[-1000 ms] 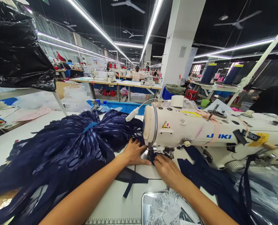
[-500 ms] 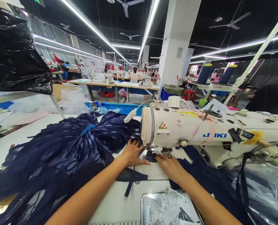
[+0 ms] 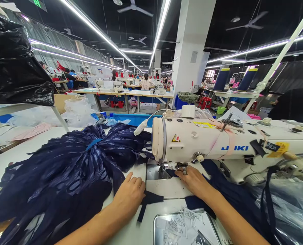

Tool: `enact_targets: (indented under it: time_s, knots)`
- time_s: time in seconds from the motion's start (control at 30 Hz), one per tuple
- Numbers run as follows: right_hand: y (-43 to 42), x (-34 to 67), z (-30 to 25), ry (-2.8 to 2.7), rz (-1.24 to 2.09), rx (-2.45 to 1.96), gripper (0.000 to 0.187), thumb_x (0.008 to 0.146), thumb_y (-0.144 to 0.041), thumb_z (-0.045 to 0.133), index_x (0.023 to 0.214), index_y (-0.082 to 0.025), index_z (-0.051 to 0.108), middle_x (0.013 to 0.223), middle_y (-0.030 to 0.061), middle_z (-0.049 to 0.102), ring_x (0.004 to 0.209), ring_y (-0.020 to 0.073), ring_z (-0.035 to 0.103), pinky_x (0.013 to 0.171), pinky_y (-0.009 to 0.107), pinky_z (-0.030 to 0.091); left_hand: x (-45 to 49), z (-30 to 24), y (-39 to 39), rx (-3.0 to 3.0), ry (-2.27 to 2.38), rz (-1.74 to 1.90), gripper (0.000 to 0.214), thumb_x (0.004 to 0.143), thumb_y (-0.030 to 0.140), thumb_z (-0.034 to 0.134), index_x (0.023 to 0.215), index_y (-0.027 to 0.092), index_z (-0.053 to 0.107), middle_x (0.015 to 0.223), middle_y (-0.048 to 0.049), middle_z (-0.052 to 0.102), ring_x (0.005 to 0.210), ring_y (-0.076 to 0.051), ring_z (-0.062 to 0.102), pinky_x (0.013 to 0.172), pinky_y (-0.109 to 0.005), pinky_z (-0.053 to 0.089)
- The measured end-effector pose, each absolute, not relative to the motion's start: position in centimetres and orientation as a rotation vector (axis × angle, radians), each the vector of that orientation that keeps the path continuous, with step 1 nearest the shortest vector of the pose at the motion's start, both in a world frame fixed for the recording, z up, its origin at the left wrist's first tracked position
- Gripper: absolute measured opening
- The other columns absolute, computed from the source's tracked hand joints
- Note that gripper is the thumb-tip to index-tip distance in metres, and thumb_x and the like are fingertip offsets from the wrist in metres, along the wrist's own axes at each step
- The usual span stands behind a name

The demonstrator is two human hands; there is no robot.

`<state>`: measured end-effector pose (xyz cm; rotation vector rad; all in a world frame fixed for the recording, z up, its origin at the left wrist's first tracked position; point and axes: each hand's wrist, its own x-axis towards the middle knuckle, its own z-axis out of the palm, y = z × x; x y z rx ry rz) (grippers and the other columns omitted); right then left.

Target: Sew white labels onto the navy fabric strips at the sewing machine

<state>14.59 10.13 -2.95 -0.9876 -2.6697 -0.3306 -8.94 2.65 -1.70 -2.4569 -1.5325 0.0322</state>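
My left hand [image 3: 129, 194] rests on the white table with its fingers curled over the end of a narrow navy strip [image 3: 151, 199]. Beside it lies a big heap of navy patterned fabric [image 3: 64, 170]. My right hand [image 3: 194, 180] lies under the head of the white Juki sewing machine [image 3: 217, 146], fingertips by the presser foot [image 3: 164, 170], pressing on dark navy cloth [image 3: 222, 194]. Its fingers are partly hidden by the machine.
A metal tray [image 3: 157, 221] of white printed labels sits at the near edge. Crinkled clear plastic [image 3: 291, 211] lies at the right. A black bag [image 3: 16, 64] sits on a shelf at the left. Other sewing tables [image 3: 123, 92] and people fill the hall behind.
My left hand has pulled back from beside the needle toward me and now grips the strip's end. My right hand stayed near the presser foot.
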Motion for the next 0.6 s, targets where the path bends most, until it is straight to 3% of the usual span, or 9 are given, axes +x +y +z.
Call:
enact_targets:
  time_s: [0.2,0.33,0.47,0.6]
  knots:
    - [9.9,14.8,-3.4,-2.653,-0.284,-1.093,0.013,0.08,-0.018,0.054,0.084,-0.015,0.065,0.082,0.0089,0.063,0.076,0.0213,0.057,0.066,0.03,0.042,-8.5,-0.9,1.7,-2.434,-1.666,0.062,0.008,0.078,0.021,0.056,0.076,0.013,0.058,0.075,-0.0076,0.06,0.075,-0.023,0.053,0.071,-0.035,0.033]
    - [9.8,14.1,-3.2,-2.629,-0.221,-1.215,0.022,0.083,-0.028,0.049,0.091,-0.014,0.064,0.087,0.0113,0.063,0.081,0.0235,0.058,0.071,0.032,0.043,-7.4,-0.7,2.0,-2.541,-1.643,-0.03,0.011,0.079,0.011,0.047,0.075,0.013,0.057,0.079,-0.0085,0.06,0.077,-0.023,0.053,0.071,-0.035,0.033]
    - [9.8,14.0,-1.6,-2.588,-0.022,-1.386,0.019,0.081,-0.026,0.052,0.092,-0.013,0.061,0.083,0.0118,0.064,0.078,0.0236,0.059,0.066,0.029,0.041,-6.3,-0.6,2.3,-2.671,-1.648,-0.197,0.023,0.08,0.003,0.036,0.079,0.014,0.057,0.078,-0.0072,0.06,0.073,-0.02,0.054,0.067,-0.031,0.036]
    - [9.7,16.9,0.5,-2.452,0.076,-1.399,0.009,0.08,-0.015,0.05,0.085,-0.016,0.058,0.082,0.0052,0.062,0.075,0.0172,0.057,0.063,0.024,0.037,-6.0,-0.1,3.3,-2.764,-1.706,-0.393,0.018,0.081,0.015,0.041,0.078,0.016,0.059,0.078,-0.005,0.061,0.075,-0.019,0.056,0.069,-0.028,0.038]
